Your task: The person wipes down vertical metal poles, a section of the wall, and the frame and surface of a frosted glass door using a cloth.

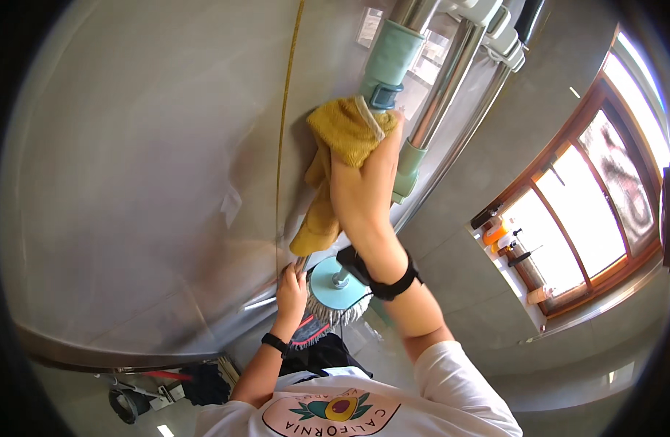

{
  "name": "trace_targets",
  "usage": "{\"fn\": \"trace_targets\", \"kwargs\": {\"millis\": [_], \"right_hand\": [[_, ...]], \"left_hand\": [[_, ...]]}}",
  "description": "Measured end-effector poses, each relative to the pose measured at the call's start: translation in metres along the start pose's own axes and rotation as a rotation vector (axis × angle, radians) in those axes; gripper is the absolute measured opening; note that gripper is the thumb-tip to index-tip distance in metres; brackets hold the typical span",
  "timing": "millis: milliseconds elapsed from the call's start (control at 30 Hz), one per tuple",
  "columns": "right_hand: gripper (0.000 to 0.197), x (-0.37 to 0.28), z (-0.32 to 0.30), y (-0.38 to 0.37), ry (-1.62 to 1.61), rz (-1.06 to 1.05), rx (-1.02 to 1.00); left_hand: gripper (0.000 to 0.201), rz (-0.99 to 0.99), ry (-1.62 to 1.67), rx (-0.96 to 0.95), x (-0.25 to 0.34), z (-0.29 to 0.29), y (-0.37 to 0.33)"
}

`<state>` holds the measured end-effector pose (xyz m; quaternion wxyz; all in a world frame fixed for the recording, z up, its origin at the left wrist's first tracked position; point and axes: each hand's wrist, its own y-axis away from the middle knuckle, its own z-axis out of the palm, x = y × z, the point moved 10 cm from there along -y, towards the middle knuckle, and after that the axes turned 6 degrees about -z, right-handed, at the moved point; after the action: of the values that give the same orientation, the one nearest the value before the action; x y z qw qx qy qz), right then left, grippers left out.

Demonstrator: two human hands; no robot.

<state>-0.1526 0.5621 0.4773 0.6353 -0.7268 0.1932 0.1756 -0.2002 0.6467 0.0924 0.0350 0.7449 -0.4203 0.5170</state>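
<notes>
My right hand [375, 164] reaches up along the tiled wall with a mustard-yellow cloth [349, 131] bunched in it. The fingers are partly hidden by the cloth, which lies against the lower end of a pale green pole sleeve [393, 54] with a dark blue clip. Part of the cloth hangs down toward my left hand [292, 295]. That hand is lower, its fingers closed round a thin metal pole [303, 264] just below the cloth. Beside it stands a round mop with a light blue head [335, 282] and a grey-white fringe.
More metal poles [451, 80] hang from white wall holders [506, 40] at the upper right. A flat mop head with a red stripe [306, 331] is below my left hand. To the right, a wooden-framed window [582, 211] has bottles on its sill. Dark items [207, 382] lie at lower left.
</notes>
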Motion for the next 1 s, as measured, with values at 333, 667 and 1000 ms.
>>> {"fn": "trace_targets", "kwargs": {"millis": [333,667,1000], "right_hand": [[0.036,0.084,0.039,0.138,0.18,-0.009,-0.073],[0.035,0.144,0.03,0.242,0.081,0.15,-0.349],[0.044,0.017,-0.028,-0.001,-0.273,-0.132,0.054]], "left_hand": [[0.037,-0.055,-0.05,-0.071,-0.018,0.015,0.0],[0.037,0.128,-0.007,-0.17,0.017,0.011,0.01],[0.031,-0.077,-0.05,-0.018,-0.001,0.007,0.003]]}}
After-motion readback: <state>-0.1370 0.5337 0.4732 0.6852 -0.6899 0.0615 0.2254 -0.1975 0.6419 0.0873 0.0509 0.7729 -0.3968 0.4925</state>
